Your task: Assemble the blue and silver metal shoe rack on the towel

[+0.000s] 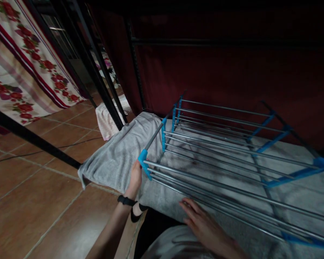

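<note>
A shoe rack (205, 176) of thin grey metal tubes and blue plastic side pieces lies on a grey blanket (116, 158). My left hand (135, 178), with a black band on its wrist, is closed around the rack's near-left blue corner joint (143, 156). Just in front of the lowest near tubes is my right hand (198, 217), its fingers loosely bent and apart. Nothing I can make out is in it. The rack's right end runs out of view, and its blue pieces there look slightly blurred.
Black metal posts (97, 68) rise at the left, with a dark red cloth (218, 72) behind the rack. A flowered curtain (29, 61) hangs over the tiled floor (37, 212). A cable (70, 144) crosses the tiles, and a pale cloth (105, 120) lies by the posts.
</note>
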`<state>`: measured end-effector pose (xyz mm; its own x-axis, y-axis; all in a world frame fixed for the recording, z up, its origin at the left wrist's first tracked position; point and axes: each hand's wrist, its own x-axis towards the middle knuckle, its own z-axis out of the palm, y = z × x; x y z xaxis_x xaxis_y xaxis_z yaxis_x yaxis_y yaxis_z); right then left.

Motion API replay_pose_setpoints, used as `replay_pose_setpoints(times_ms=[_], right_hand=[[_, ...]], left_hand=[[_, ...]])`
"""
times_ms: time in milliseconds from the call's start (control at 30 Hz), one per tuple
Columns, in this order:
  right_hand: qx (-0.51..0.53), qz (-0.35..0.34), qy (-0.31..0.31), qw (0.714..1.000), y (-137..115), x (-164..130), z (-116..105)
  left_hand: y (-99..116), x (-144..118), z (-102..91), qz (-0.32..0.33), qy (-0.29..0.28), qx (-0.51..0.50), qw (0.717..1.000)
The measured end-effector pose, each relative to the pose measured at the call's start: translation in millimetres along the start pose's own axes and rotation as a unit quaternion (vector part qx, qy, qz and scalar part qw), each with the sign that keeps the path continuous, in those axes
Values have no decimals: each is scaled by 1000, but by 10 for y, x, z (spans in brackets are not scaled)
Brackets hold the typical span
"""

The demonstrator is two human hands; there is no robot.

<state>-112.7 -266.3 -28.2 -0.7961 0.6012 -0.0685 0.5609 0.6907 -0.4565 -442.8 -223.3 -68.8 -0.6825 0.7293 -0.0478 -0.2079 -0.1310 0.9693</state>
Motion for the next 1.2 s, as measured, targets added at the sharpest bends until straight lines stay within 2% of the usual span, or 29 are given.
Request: replay_pose_setpoints(times_ms=[100, 133, 200, 267, 367, 400, 467, 533, 667, 800, 967, 1200], right_hand=[[159, -57, -141, 976, -222, -176, -617], [182, -70, -143, 970, -247, -195, -840], [174, -40, -53, 983, -198, -141, -1272], [114, -16, 50, 992, -40, 50, -1649], [6, -11, 167, 986, 271, 533, -2019], [-34, -4, 175, 984, 360, 717, -2075], [-106, 15, 171, 979, 483, 1066, -2090], [-165, 40, 136, 976, 529, 1351, -2010], [-233, 58, 68, 968, 517, 1671, -1809], [-242, 45, 67, 967, 577, 1767, -1764], [-250, 47, 86, 963, 664, 1806, -1811], [-259, 51, 95, 960, 622, 1800, -1843]], left_hand=[[353, 253, 89, 68, -5, 22, 997], [491, 336, 146, 85, -21, 20, 996], [775, 495, 290, 110, -73, 17, 991], [1039, 644, 462, 126, -120, 53, 983], [1318, 845, 749, 126, -181, 127, 967], [1369, 905, 851, 123, -195, 145, 962], [1412, 1005, 1060, 113, -220, 165, 955], [1397, 1076, 1257, 92, -243, 164, 952], [1311, 1132, 1517, 5, -270, 144, 952], [1270, 1142, 1552, -80, -305, 111, 942], [1261, 1165, 1526, -66, -303, 84, 947], [1229, 1188, 1532, -72, -302, 63, 949]])
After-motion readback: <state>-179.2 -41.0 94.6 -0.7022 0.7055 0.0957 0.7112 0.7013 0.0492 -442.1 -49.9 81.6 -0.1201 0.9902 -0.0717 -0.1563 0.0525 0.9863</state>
